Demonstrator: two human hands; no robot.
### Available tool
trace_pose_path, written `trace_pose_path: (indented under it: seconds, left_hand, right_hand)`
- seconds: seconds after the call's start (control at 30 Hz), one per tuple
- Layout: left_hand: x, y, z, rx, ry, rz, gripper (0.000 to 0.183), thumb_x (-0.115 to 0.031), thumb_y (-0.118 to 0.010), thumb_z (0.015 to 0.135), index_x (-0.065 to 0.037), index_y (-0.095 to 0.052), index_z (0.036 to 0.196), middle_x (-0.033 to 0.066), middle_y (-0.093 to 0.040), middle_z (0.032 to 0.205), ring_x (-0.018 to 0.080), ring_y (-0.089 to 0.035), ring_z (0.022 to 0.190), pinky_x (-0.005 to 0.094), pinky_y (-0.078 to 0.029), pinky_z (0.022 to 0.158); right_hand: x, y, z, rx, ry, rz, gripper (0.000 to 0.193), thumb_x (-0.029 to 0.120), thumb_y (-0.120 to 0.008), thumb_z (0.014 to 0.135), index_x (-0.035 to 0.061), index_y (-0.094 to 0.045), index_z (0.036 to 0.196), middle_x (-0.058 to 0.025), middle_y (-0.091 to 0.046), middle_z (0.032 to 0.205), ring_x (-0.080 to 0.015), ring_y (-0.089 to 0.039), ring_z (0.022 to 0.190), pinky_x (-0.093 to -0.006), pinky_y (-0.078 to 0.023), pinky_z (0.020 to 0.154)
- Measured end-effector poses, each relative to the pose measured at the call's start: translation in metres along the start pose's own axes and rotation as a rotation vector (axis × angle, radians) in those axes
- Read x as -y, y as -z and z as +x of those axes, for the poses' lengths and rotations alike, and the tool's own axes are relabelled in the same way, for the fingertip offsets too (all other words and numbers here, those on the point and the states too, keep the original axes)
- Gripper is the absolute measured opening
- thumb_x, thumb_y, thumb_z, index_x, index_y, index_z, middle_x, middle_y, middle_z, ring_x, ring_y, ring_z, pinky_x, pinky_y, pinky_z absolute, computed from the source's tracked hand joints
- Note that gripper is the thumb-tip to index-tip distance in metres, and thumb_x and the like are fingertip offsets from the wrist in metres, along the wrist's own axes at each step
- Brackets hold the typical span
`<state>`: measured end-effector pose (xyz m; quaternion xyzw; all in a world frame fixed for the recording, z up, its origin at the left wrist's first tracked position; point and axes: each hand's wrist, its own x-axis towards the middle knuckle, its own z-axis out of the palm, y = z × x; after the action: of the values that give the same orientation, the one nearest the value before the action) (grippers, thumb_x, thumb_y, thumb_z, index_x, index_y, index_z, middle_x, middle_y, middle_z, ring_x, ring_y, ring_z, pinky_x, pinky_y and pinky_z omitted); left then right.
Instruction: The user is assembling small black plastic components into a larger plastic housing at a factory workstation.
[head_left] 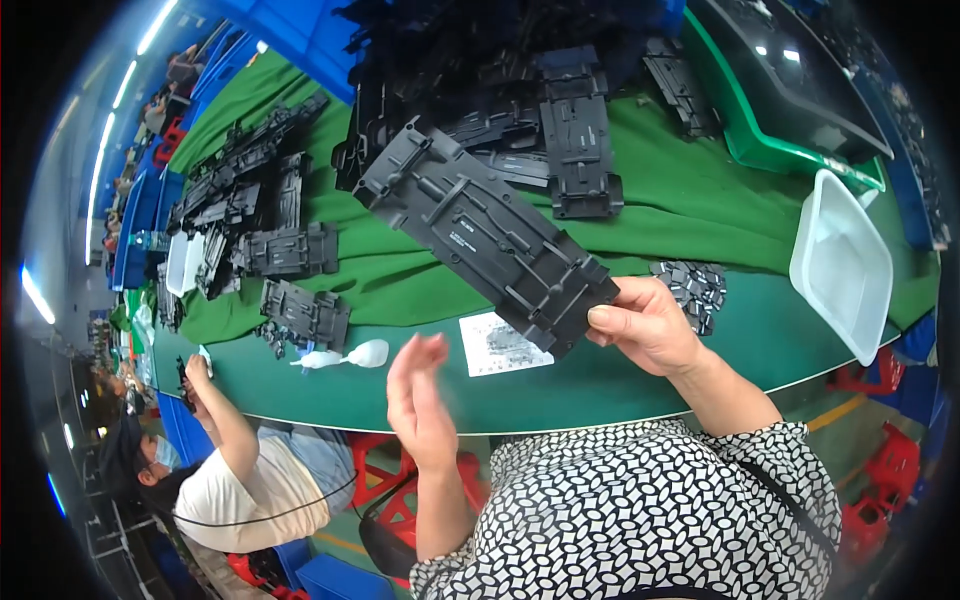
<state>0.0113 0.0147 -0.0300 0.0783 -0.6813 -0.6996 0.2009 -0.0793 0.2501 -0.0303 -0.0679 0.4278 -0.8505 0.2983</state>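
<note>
Your right hand's grip (650,325) pinches the near end of a black moulded plastic panel (490,240), tilted above the surface (590,398) and partly covering a printed sheet (482,352). Your left hand's grip (422,405) is spread, empty and blurred, apart from the panel. With one end pinched and the far end seemingly unsupported, the panel could twist loose, or swing into the piled panels (290,250). You have one held panel, one printed sheet and one white tray (868,290) at right; the piled panels and small black pieces (692,285) overlap too much to count.
</note>
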Motion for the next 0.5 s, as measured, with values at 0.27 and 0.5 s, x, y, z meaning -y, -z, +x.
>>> trace_pose_path:
  seconds: [0.27, 0.5]
  left_hand:
    - [-0.019, -0.048, 0.050, 0.129, 0.299, -0.762, 0.075, -0.063, -0.019, 0.090, -0.005, -0.030, 0.137, 0.0181, -0.041, 0.132, 0.0329, -0.045, 0.118, 0.0435, -0.038, 0.098]
    - [-0.009, -0.042, 0.061, 0.233, 0.242, -1.059, 0.078, -0.065, -0.016, 0.089, -0.003, -0.034, 0.132, 0.0217, -0.046, 0.124, 0.0344, -0.056, 0.102, 0.0496, -0.047, 0.088]
  right_hand:
    - [-0.009, -0.038, 0.000, 0.081, -0.151, 0.056, 0.013, 0.014, -0.062, 0.087, 0.0018, -0.063, 0.090, -0.0009, -0.059, 0.081, -0.0058, -0.050, 0.069, -0.0205, -0.043, 0.062]
    - [-0.015, -0.054, 0.008, 0.010, -0.232, -0.159, 0.014, 0.015, -0.060, 0.088, 0.0013, -0.063, 0.088, -0.0027, -0.060, 0.081, -0.0075, -0.052, 0.068, -0.0215, -0.043, 0.061]
